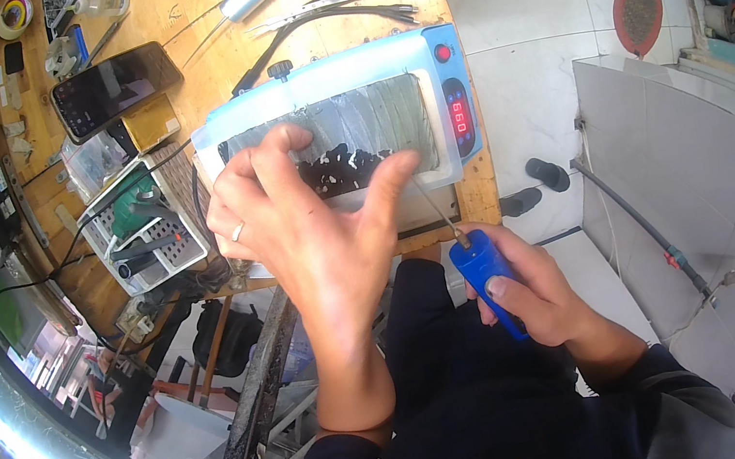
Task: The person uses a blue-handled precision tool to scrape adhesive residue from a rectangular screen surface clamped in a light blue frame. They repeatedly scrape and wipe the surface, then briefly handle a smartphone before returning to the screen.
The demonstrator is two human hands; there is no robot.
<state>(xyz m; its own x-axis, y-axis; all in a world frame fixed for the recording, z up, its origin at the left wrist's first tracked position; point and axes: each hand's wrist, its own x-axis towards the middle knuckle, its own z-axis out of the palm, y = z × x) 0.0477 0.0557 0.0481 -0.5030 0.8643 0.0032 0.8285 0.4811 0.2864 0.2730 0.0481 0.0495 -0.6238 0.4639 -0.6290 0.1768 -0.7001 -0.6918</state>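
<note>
Phone and white basket are set at the left of the wooden bench, the basket filled with tools. To their right, the left hand is held over a flat grey panel, its thumb and index finger spread wide and the others bent; nothing is seen gripped, and whether the panel is touched cannot be told. The panel is laid on top of a pale-blue machine, its near part marked by black patches and white flecks. It is judged light, thin, stiff and easily cracked, perhaps warm and slick, so best held lightly by opposite edges. At the machine's right end, red digits are lit on a small display; no brand or label can be made out with confidence. Farthest right, a tool with a blue handle is gripped by the closed fingers of the right hand, its thin shaft pointed toward the left thumb. Firm control is probably best had at the handle.
</note>
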